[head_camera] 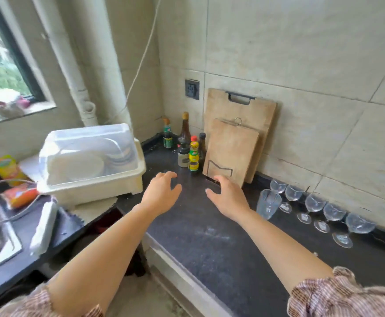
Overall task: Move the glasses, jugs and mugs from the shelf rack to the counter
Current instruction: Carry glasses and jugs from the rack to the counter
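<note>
1. Six glasses are seen on the dark counter, at the right near the tiled wall: five stemmed glasses set in a row along the back edge and one tumbler just in front of the row's near end. All six stand upright and apart from the hands.
2. No jug or mug is seen on the counter, and the shelf rack is not in view. By this evidence, the glass portion is judged at least partly done; the jugs and mugs are judged outstanding.
3. The left hand is held palm down above the bare counter, fingers spread and slightly curled, nothing gripped.
4. The right hand is held likewise beside it, fingers spread and empty, near the smaller cutting board.
5. Both forearms are extended forward, roughly parallel.
</note>
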Demonstrator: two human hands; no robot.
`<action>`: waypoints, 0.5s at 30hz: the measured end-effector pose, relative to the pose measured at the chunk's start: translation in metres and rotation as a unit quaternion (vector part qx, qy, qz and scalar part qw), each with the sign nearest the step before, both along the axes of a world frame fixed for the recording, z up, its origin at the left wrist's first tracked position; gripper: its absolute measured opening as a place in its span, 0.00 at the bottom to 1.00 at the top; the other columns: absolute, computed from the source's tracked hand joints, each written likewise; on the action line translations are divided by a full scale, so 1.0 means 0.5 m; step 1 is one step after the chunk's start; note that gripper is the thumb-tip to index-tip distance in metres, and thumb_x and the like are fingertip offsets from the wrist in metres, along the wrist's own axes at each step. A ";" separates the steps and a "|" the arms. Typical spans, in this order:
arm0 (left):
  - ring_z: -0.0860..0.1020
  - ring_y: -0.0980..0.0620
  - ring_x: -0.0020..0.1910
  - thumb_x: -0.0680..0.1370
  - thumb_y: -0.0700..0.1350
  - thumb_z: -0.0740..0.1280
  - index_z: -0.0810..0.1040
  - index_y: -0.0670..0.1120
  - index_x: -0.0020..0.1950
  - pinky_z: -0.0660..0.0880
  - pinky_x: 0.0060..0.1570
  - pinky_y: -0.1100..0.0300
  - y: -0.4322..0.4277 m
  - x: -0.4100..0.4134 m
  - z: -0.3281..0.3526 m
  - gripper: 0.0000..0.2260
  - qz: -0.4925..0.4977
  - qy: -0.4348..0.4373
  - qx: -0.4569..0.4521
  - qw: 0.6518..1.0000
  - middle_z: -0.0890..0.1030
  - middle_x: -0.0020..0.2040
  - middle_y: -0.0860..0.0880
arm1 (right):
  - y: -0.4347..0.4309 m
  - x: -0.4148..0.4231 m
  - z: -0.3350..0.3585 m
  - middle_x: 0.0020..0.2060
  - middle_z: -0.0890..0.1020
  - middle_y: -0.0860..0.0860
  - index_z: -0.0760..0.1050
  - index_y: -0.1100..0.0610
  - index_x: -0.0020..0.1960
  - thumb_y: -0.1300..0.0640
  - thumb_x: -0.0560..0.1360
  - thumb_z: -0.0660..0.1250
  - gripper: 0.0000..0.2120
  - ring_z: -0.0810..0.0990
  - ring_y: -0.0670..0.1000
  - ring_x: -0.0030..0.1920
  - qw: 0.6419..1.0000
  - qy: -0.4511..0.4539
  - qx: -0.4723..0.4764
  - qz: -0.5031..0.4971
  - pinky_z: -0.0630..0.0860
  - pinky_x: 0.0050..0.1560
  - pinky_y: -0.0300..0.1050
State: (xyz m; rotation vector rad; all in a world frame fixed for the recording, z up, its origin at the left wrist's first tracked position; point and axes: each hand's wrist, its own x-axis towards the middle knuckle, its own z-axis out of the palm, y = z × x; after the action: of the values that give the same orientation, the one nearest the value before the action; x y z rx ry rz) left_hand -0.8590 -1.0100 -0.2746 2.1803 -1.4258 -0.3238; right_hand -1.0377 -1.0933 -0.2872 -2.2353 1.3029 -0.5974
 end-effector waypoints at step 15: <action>0.70 0.40 0.61 0.78 0.50 0.59 0.71 0.45 0.65 0.70 0.57 0.47 0.841 0.448 0.159 0.18 0.328 -0.140 0.019 0.934 0.73 0.61 0.40 | 0.667 0.637 0.165 0.62 0.75 0.58 0.70 0.59 0.64 0.50 0.74 0.63 0.21 0.72 0.60 0.62 0.936 0.042 -0.102 0.334 0.70 0.61 0.51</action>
State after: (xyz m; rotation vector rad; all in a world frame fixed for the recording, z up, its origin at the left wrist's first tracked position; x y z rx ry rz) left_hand -0.6351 -0.5897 -0.1949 2.6538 -0.7339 0.2109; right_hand -0.7191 -0.7598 -0.2049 -2.6842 0.4520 -0.3870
